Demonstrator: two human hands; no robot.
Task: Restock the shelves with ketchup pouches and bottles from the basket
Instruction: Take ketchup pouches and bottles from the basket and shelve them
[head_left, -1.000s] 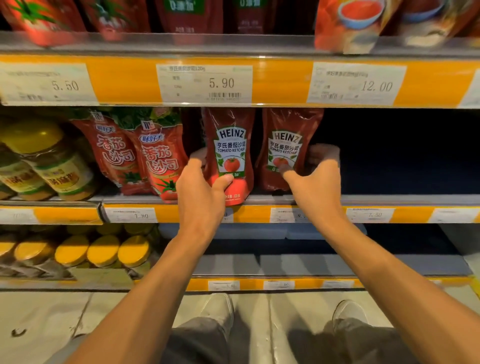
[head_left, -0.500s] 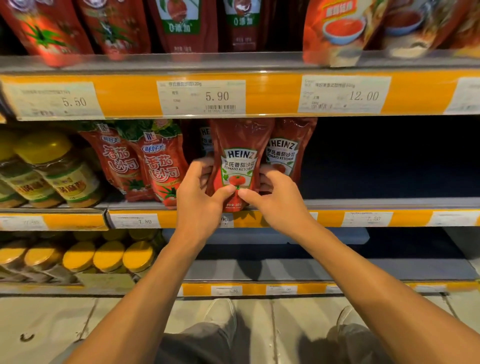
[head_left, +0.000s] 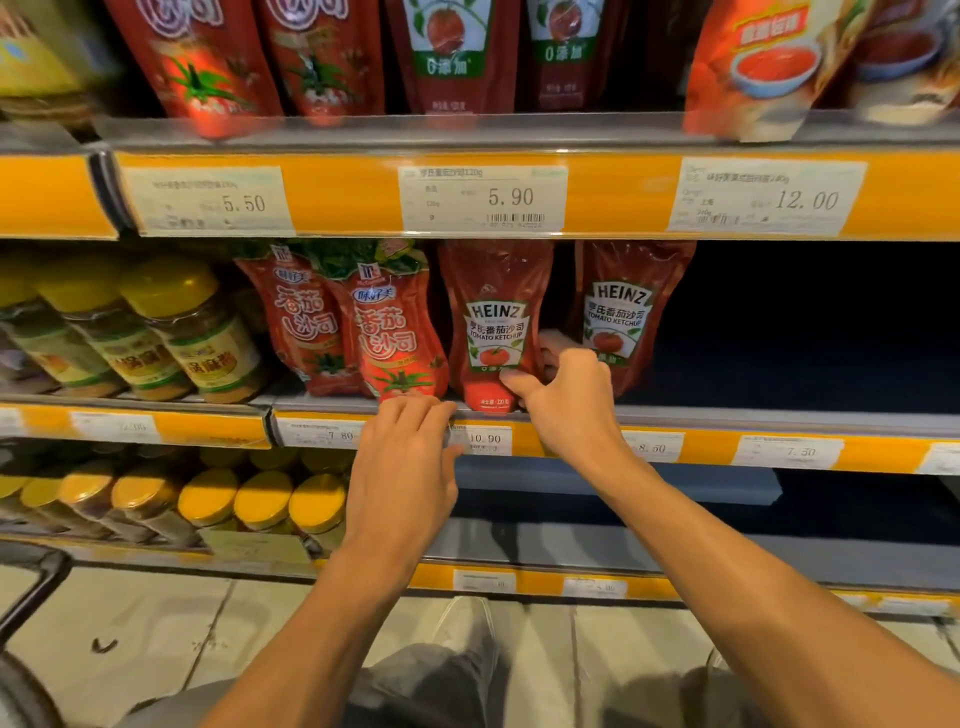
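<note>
While the right hand (head_left: 569, 400) pinches the upright red Heinz ketchup pouch (head_left: 493, 322) low down, the empty, loosely curled left hand (head_left: 405, 457) hovers just below-left.

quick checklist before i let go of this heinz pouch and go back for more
1. Front Heinz pouch upright, label facing out: ok.
2. Its base fully on the middle shelf: cannot tell; the bottom edge sits right at the shelf lip.
3. Right hand grip: thumb on the pouch front, other fingers behind it; it stands alone: cannot tell.
4. Left hand free of stock: ok; it holds nothing, fingers at the shelf edge by the 10.90 tag.
5. Second Heinz pouch standing behind the right hand: ok.
6. Room to the right for more stock: ok; that shelf stretch looks dark and bare.
</note>
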